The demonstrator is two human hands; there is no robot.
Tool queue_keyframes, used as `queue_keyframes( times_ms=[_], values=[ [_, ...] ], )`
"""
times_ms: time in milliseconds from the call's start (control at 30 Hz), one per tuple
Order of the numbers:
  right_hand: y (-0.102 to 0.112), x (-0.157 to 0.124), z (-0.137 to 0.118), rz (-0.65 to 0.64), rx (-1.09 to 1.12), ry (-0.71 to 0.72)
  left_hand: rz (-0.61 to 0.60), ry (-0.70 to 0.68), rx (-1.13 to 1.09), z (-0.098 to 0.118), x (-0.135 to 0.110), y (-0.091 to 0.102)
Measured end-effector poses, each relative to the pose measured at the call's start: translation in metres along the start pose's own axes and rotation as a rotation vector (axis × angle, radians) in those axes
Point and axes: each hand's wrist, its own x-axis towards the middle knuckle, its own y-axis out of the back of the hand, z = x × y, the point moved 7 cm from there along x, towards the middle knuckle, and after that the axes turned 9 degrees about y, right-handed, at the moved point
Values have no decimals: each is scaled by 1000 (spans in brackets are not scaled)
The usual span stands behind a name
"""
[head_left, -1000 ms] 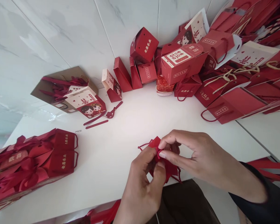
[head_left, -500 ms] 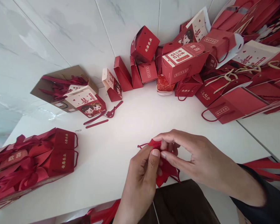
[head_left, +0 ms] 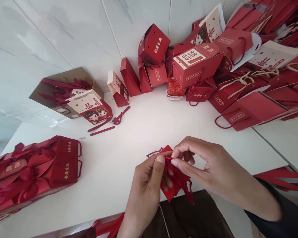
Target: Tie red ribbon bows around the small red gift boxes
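Observation:
At the table's front edge, a small red box [head_left: 172, 191] with twisted red cord handles sits between my hands, mostly covered by them. My left hand [head_left: 150, 180] is closed, its thumb and index finger pinching a red ribbon [head_left: 168, 158] over the box. Opposite it, my right hand [head_left: 201, 162] pinches the same ribbon between thumb and index fingertips. A ribbon end hangs down on the box's right side. How the ribbon runs beneath my fingers is hidden.
On the left stand red boxes with ribbon bows [head_left: 34, 178]. Behind are an open brown carton of ribbons [head_left: 39, 92], loose dark red strips [head_left: 101, 131] and a printed box [head_left: 89, 107]. Red gift boxes [head_left: 196, 62] pile up along the tiled wall and to the right.
My hands have drawn slightly apart, the left shifting left. More of the red box and a hanging ribbon end now show, and a short stretch of ribbon is visible between my fingertips.

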Motion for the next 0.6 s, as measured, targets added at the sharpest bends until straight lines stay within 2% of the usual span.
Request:
queue_keyframes(
  times_ms=[133,267,467,600],
  values=[
    [-3,-4,-5,-19,-14,90,-3,-6,-60,1,0,1],
    [-9,-8,-4,-30,-18,104,12,-2,-102,-2,0,3],
    [-16,-10,7,-96,62,-67,9,23,-166,-7,1,4],
    [-14,-8,11,-106,85,-104,-5,17,-181,-8,1,3]
  ],
)
